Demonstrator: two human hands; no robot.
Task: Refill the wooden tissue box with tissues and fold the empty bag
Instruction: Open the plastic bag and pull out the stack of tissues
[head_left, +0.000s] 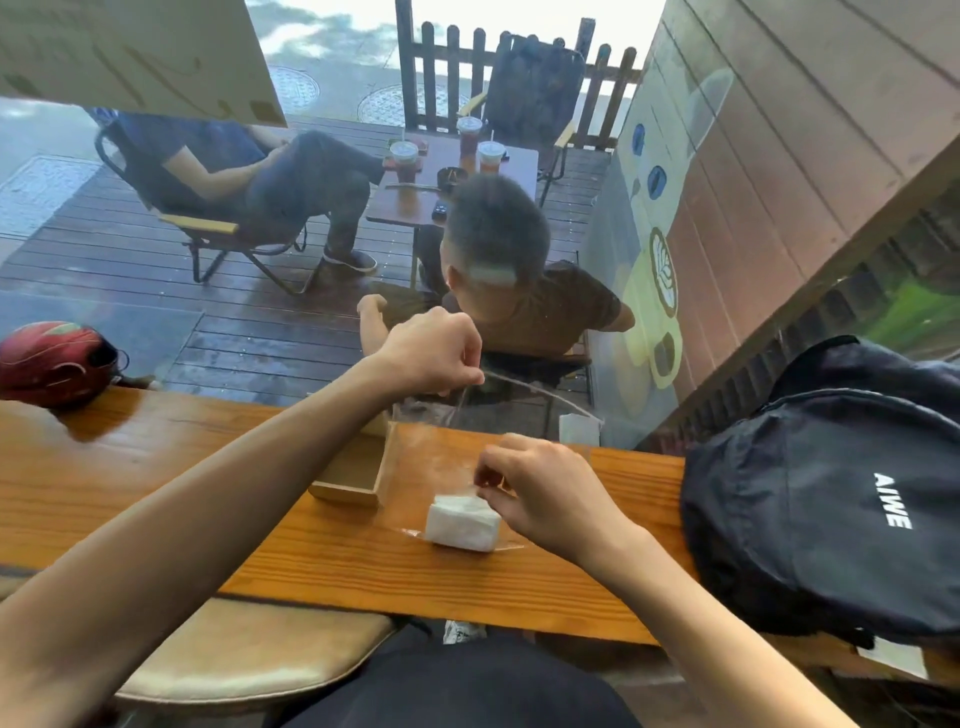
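Observation:
A clear plastic bag (441, 447) stands open on the wooden counter (156, 483), and a white stack of tissues (462, 522) rests in its near end. My left hand (431, 351) pinches the bag's far upper edge, lifted above the counter. My right hand (540, 488) pinches the plastic right above the tissue stack. The open wooden tissue box (353, 473) sits just left of the bag, partly behind my left forearm; its inside looks empty where I can see it.
A black backpack (821, 509) fills the counter's right end. A red helmet (54, 361) lies at the far left. A window runs along the counter's far edge; beyond it people sit at a table with drinks. A cushioned stool (249, 649) sits below.

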